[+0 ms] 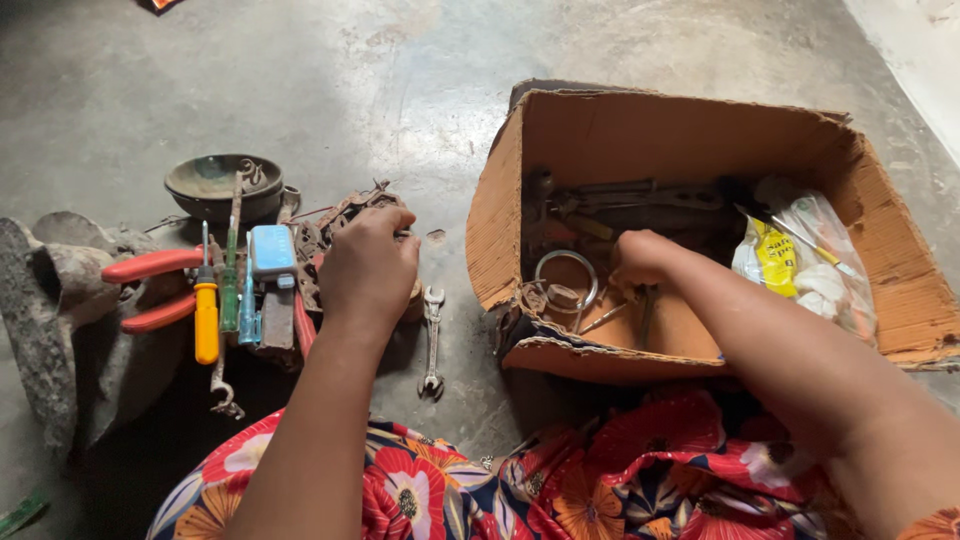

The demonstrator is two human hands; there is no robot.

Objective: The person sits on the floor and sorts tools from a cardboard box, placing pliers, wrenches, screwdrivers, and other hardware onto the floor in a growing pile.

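Observation:
My left hand (368, 268) rests knuckles-up on a pile of rusty metal parts (335, 222) on the concrete floor; its fingers curl down and what they touch is hidden. A small wrench (432, 340) lies just to its right. My right hand (640, 256) reaches into a torn cardboard box (600, 135), fingers bent among rusty tools (620, 195) near a metal ring (566, 280). Whether it grips anything is hidden.
Left of the pile lie orange-handled pliers (150, 265), a yellow screwdriver (206, 320), a green screwdriver (230, 290), a light blue block (272, 250) and a dark metal bowl (215, 185). A plastic bag (800, 262) sits in the box's right side. Grey cloth (60, 320) lies far left.

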